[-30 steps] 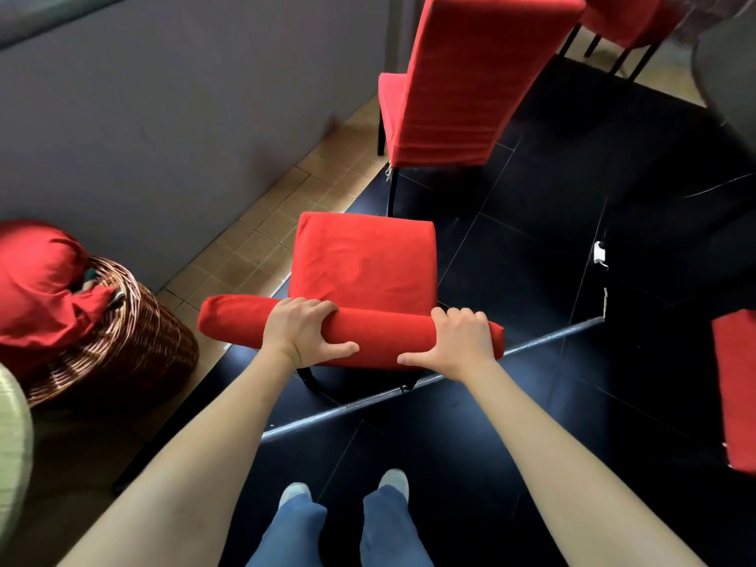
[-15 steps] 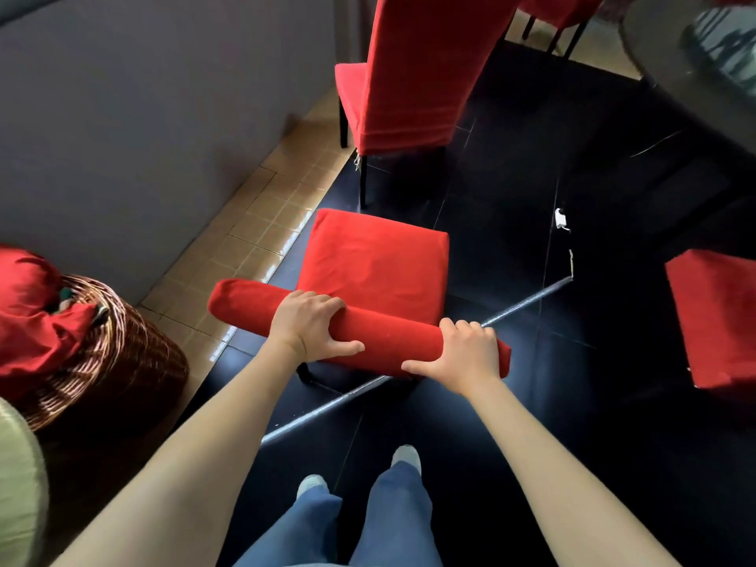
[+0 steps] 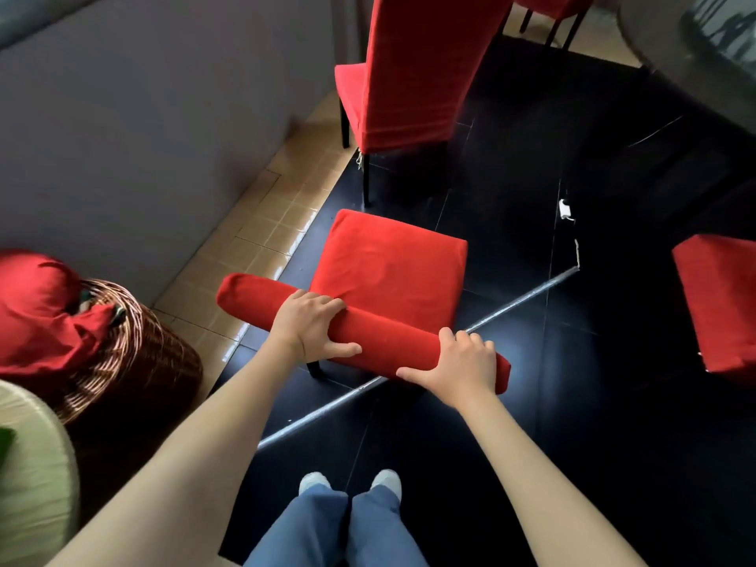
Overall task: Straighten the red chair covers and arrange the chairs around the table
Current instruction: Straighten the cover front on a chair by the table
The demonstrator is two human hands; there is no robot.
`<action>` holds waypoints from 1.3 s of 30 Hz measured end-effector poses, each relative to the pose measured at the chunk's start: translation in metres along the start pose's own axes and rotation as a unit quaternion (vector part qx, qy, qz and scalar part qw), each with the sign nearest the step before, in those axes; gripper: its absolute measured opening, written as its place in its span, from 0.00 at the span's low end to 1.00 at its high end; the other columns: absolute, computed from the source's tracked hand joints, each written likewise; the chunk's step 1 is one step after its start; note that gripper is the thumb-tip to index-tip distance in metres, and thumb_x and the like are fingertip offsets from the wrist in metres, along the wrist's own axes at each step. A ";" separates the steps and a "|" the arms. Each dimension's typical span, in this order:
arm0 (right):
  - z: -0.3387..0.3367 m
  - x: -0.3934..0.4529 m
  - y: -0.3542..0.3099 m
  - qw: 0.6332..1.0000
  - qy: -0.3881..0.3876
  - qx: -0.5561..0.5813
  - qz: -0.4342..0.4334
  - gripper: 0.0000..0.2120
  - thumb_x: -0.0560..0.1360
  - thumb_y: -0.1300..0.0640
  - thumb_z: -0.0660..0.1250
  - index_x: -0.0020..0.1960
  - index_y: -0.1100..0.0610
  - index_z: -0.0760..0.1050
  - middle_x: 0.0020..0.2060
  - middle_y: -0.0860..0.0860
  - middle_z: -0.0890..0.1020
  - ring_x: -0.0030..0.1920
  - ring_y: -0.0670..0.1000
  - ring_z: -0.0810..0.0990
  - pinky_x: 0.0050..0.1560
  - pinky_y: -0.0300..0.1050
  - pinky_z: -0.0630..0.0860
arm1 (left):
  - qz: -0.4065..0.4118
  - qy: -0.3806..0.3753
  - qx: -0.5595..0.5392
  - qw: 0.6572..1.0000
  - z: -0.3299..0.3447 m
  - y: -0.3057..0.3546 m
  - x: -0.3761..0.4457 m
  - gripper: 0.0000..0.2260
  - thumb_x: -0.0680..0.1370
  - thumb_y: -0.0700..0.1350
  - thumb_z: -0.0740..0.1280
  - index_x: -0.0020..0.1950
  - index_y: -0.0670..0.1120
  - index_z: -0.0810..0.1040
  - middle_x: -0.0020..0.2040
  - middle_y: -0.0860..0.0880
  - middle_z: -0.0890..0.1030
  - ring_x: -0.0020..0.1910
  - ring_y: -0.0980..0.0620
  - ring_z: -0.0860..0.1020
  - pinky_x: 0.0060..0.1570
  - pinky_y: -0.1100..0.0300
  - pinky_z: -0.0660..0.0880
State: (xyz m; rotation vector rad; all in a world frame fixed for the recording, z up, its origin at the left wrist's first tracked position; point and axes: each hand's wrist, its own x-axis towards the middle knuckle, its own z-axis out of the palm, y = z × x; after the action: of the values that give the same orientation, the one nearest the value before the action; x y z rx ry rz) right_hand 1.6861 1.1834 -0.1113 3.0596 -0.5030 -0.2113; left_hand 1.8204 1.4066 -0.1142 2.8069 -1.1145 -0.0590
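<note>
Head view: red-covered chair directly below, seat facing away toward upper right; backrest top running long from upper left to lower right. Left hand and right hand both curled around that top edge, gripping it. Second red chair just ahead, blocking forward. Dark table upper right. Third red seat at right. Wicker basket at left.

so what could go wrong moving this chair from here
1. Both the left hand and right hand grip the cloth-covered top of the chair; the red cover may slip or bunch again.
2. A metal strip crosses the dark floor under the chair; a leg could catch on it.
3. The second red chair stands close ahead and could be bumped.
</note>
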 end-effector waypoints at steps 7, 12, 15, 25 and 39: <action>0.003 -0.024 -0.015 0.999 0.002 0.009 0.031 0.46 0.54 0.16 0.43 0.49 0.52 0.71 0.45 0.51 0.80 0.49 0.55 0.77 0.50 0.51 0.69 | 0.034 -0.007 -0.003 0.999 -0.002 -0.006 -0.010 0.41 0.61 0.76 0.54 0.53 0.44 0.81 0.45 0.47 0.83 0.44 0.44 0.80 0.51 0.52 0.71; 0.005 -0.047 -0.034 0.997 0.007 0.014 0.080 0.46 0.54 0.16 0.43 0.47 0.53 0.71 0.44 0.51 0.80 0.47 0.55 0.78 0.50 0.51 0.68 | 0.076 -0.018 0.007 0.997 -0.004 -0.015 -0.014 0.41 0.60 0.76 0.54 0.52 0.44 0.80 0.44 0.48 0.83 0.43 0.44 0.80 0.51 0.52 0.72; 0.007 -0.063 -0.048 0.994 0.008 0.018 0.105 0.46 0.54 0.16 0.42 0.47 0.53 0.71 0.44 0.51 0.80 0.47 0.55 0.78 0.50 0.51 0.69 | 0.100 -0.024 0.016 0.995 -0.004 -0.023 -0.018 0.42 0.60 0.77 0.53 0.53 0.45 0.80 0.44 0.48 0.82 0.44 0.44 0.79 0.52 0.52 0.71; 0.012 -0.098 -0.084 0.987 0.014 0.023 0.159 0.47 0.54 0.16 0.41 0.46 0.53 0.71 0.43 0.51 0.81 0.46 0.56 0.78 0.50 0.52 0.70 | 0.163 -0.014 0.021 0.986 -0.003 -0.040 -0.039 0.41 0.61 0.77 0.53 0.51 0.45 0.81 0.41 0.49 0.82 0.40 0.44 0.79 0.48 0.53 0.71; 0.015 -0.126 -0.129 0.972 0.000 0.035 0.232 0.47 0.54 0.16 0.41 0.49 0.53 0.71 0.45 0.51 0.80 0.49 0.55 0.78 0.52 0.52 0.69 | 0.241 -0.022 0.021 0.970 -0.006 -0.061 -0.040 0.42 0.60 0.79 0.50 0.52 0.46 0.79 0.40 0.50 0.81 0.40 0.46 0.78 0.48 0.53 0.69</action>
State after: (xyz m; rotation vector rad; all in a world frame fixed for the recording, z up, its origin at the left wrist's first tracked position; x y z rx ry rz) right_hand 1.6066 1.3453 -0.1168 2.8954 -1.2199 -0.1778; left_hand 1.8334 1.4789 -0.1166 2.4935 -1.7912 -0.0534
